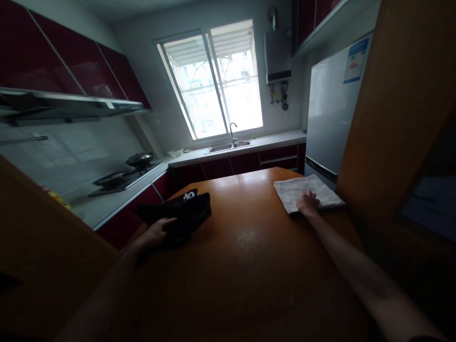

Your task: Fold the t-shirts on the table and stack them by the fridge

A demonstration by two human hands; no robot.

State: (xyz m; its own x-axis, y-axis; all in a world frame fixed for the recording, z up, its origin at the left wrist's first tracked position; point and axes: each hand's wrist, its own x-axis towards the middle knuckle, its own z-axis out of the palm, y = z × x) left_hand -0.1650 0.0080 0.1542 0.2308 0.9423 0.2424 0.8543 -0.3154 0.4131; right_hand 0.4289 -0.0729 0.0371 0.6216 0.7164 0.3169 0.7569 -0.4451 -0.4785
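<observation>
A black cloth item with a white printed mark (194,209), perhaps a garment, is bunched up at the left of the wooden table (245,256). My left hand (160,231) is closed on its near side, with some fingertips hidden in the dark fabric. On the table's right side lies a white cloth (285,189), folded flat into a rough rectangle. My right hand (308,202) is at the near edge of this white cloth, its fingers curled down against the fabric. Whether a fold is pinched under those fingers is hard to see.
Beyond the table, a counter holds a sink with a tap (233,133) under a bright window. A wok (139,159) and a pan (110,178) sit on the stove at left. The fridge (331,109) stands close behind the table's right side.
</observation>
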